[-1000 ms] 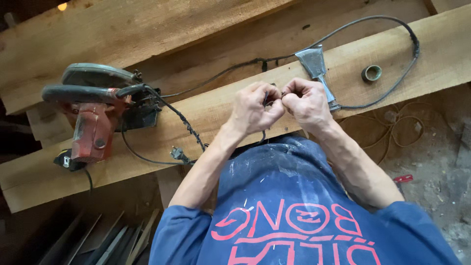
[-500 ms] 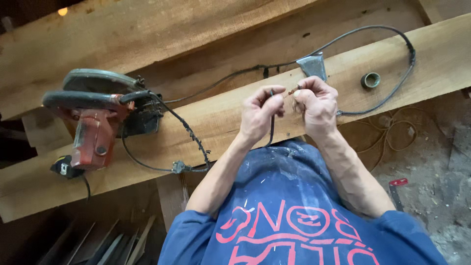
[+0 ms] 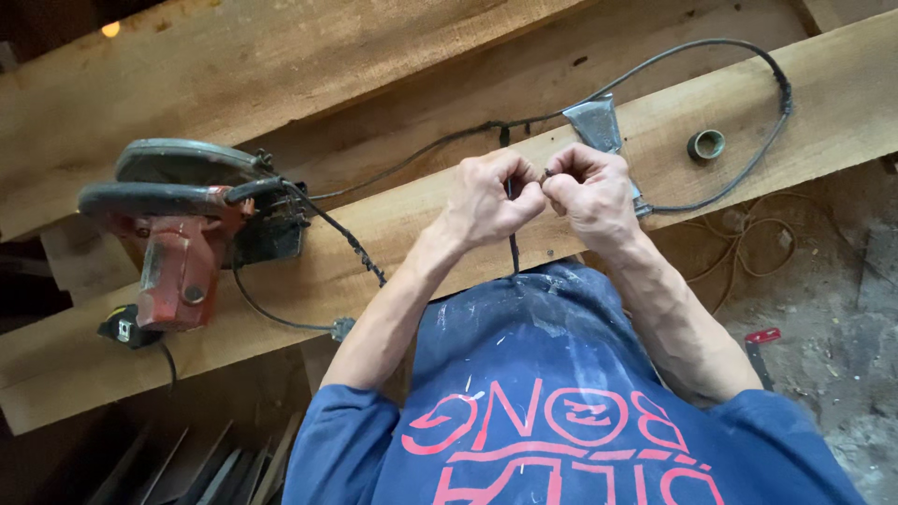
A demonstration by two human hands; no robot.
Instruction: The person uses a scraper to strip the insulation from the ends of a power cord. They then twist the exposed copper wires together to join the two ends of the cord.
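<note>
**Both hands clenched on a dark cord end above the wooden plank**

Left hand [image 3: 488, 198]: fingers curled tight, grip clenched on a thin dark cord [image 3: 514, 245]. The cord hangs straight down from between the two fists toward the person's blue shirt [image 3: 524, 374].

Right hand [image 3: 591, 192]: fingers likewise curled, grip clenched on the upper end of the same cord, just beside the left hand. The knuckles of the two hands are nearly touching. What exactly sits between the fingertips is too small to tell.

Position of the cord: it is held in the air over the near edge of a long wooden plank [image 3: 412, 224], which runs diagonally across the view. A second, wider plank [image 3: 281, 65] lies behind it.

Other items noted:
- A red circular saw [image 3: 182, 234] with a dark guard rests on the plank, well to the left of the hands. Its black cable [image 3: 346, 245] loops off the near edge of the plank.
- A grey metal wedge-shaped tool head [image 3: 596, 122] lies on the plank just behind the right hand, partly covered by it.
- A long black cable [image 3: 748, 56] curves from behind the hands around to the right and back toward the right wrist.
- A small round metal ring [image 3: 706, 144] sits on the plank, right of the tool head and apart from it.
- A red-handled tool [image 3: 760, 339] lies on the dirt floor [image 3: 832, 309] at lower right.
</note>
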